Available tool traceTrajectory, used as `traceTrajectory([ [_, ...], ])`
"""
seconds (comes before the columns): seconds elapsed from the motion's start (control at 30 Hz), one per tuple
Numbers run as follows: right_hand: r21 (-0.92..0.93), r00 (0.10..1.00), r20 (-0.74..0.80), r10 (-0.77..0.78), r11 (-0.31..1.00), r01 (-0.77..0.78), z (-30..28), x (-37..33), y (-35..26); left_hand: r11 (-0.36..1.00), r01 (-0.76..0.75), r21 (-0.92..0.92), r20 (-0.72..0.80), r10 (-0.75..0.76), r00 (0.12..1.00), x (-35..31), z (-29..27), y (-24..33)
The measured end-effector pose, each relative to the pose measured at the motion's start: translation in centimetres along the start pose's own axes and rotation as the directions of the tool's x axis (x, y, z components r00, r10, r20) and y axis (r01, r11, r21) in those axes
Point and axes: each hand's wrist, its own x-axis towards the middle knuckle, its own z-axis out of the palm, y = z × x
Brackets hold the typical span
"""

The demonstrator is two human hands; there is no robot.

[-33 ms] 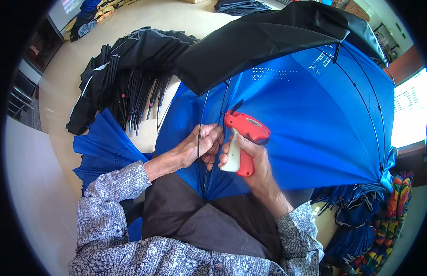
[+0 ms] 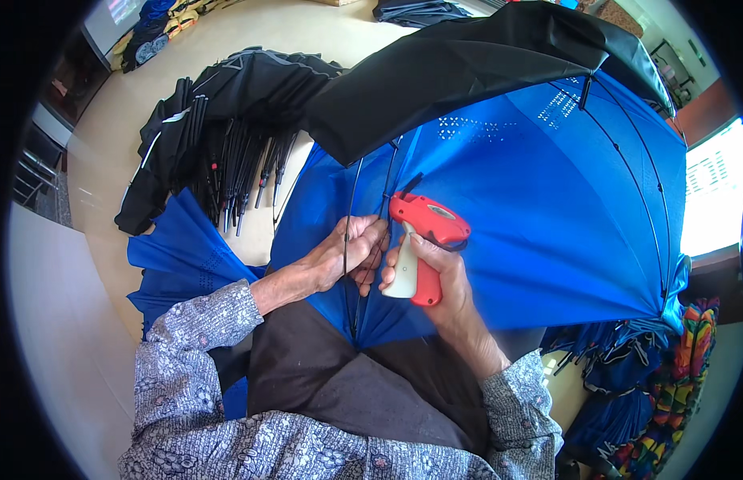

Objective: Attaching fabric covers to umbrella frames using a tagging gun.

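Note:
An opened umbrella point(image 2: 499, 200) lies across my lap, blue on the side toward me, with a black panel folded over its far edge. My right hand point(image 2: 443, 264) is closed round the grip of a red tagging gun point(image 2: 427, 216), fingers on its white trigger. The gun's tip meets a thin black umbrella rib point(image 2: 390, 180) near the canopy's left part. My left hand point(image 2: 363, 248) is closed, thumb and fingers pinching that rib just below the tip. Another rib passes in front of the left hand. What lies inside the pinch is hidden.
Folded black umbrellas point(image 2: 243, 104) with their shafts showing lie on the floor at the far left. Blue umbrella cloth point(image 2: 187, 248) spreads beside my left forearm. Blue bundles point(image 2: 619, 400) and a rainbow-coloured pile point(image 2: 683, 384) stand at the right. Dark cloth point(image 2: 347, 376) covers my lap.

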Motion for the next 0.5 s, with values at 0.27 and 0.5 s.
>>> traceTrajectory([
  [0.27, -0.167, 0.997, 0.036, -0.067, 0.983, 0.072, -0.6, 0.2, -0.9, 0.995, -0.085, 0.057, -0.006, 0.085, 0.996, -0.1, 1.2, 0.9],
  [0.5, -0.159, 0.97, -0.211, -0.12, 0.983, 0.087, 3.9, -2.4, -1.8, 0.987, -0.151, 0.058, 0.109, 0.144, 0.984, -0.9, -1.0, 2.3],
])
